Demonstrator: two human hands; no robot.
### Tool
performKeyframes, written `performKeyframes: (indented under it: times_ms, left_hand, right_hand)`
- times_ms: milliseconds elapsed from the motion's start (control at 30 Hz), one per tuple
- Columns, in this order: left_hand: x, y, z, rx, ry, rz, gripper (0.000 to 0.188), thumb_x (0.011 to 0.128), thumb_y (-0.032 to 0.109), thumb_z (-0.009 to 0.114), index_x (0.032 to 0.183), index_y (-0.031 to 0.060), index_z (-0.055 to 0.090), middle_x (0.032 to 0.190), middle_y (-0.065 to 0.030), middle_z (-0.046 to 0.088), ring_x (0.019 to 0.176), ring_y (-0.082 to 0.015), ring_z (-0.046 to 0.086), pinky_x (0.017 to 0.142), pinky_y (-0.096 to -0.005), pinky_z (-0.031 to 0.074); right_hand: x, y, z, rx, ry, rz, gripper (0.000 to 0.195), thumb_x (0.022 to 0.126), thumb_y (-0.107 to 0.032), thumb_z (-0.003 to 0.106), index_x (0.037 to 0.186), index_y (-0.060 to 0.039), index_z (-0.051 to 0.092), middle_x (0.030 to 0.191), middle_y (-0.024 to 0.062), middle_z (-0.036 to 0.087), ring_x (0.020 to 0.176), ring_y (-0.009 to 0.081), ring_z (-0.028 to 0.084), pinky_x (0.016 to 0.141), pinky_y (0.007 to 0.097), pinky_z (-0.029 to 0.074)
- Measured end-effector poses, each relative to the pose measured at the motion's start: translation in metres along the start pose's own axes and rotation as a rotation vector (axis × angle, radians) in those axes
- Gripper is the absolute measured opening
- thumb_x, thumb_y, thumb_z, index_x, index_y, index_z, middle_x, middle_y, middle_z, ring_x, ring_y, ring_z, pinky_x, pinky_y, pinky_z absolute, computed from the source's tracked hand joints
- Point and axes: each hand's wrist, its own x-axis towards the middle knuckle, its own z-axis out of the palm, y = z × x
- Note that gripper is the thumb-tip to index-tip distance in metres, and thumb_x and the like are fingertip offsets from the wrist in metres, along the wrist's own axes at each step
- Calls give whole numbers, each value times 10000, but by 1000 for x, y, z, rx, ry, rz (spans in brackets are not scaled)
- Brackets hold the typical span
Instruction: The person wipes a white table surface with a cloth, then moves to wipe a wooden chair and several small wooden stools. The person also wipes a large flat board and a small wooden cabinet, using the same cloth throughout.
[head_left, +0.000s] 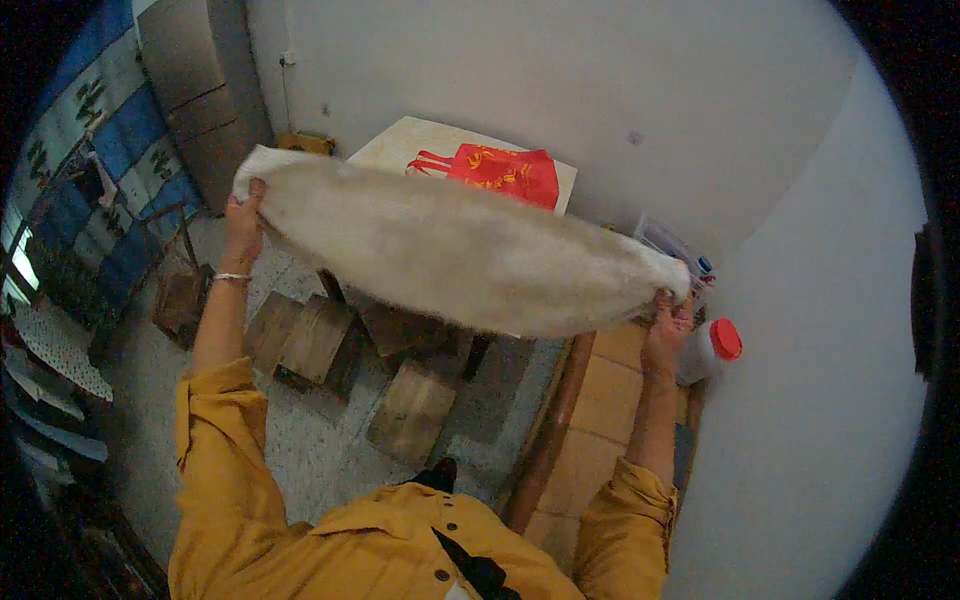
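Note:
A large off-white cloth (450, 240), blurred and billowing, is stretched out in the air before me. My left hand (246, 214) grips its left corner, with the thumb on the near side. My right hand (667, 322) grips the corner at the other end, lower and to the right. Behind the cloth, a red bag (506, 172) with yellow print and red handles lies on a pale tabletop (401, 139); the cloth hides part of both.
Several wooden stools (412, 409) stand on the floor below. On the right, a tiled wooden-edged surface (592, 442) runs along the wall, with a red-lidded plastic jar (697, 356) near my right hand. A blue checked curtain (112, 127) hangs at the left.

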Motion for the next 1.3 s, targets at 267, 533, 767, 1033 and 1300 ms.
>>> performKeyframes:
  times_ms: [267, 533, 767, 1033, 1300]
  left_hand:
    - [67, -131, -37, 426, 27, -54, 311, 881, 94, 618, 1189, 65, 581, 1120, -50, 610, 916, -196, 597, 757, -333, 500]
    - [6, -314, 12, 992, -10, 69, 533, 679, 92, 737, 1185, 40, 577, 1135, -165, 588, 1027, -324, 547, 890, -403, 442]
    - [-43, -315, 234, 942, -470, 244, 626, 728, 205, 739, 1292, 82, 496, 1299, -177, 482, 1222, -395, 419, 1043, -486, 318]
    - [-79, -373, 333, 1257, -837, -193, 843, 740, 582, 673, 1468, 344, 319, 1579, -154, 100, 1437, -433, 18, 1066, -700, 62]
    - [-66, -368, 281, 1313, -924, -164, 814, 806, 654, 559, 1492, 329, 265, 1589, -146, 37, 1443, -425, -15, 1066, -692, 27]
  right_hand:
    - [22, 118, -27, -265, -548, -97, 164, 927, -12, 502, 1050, -54, 603, 1126, 71, 607, 1112, 230, 538, 1006, 376, 381]
    - [40, 249, 21, -726, -1099, 252, 343, 851, -35, 614, 1189, -85, 578, 1236, 110, 551, 1128, 290, 528, 931, 374, 441]
    - [217, 396, 91, -1003, -295, -22, 747, 759, -269, 757, 1412, -182, 404, 1427, 302, 307, 1272, 466, 361, 1042, 500, 344]
    - [308, 494, 118, -1128, -319, 281, 625, 803, -182, 682, 1379, -168, 442, 1391, 237, 405, 1222, 375, 469, 948, 462, 445]
    - [341, 522, 47, -666, -15, 36, 283, 854, 83, 475, 1077, -32, 606, 1096, 110, 621, 1023, 231, 593, 857, 343, 491]
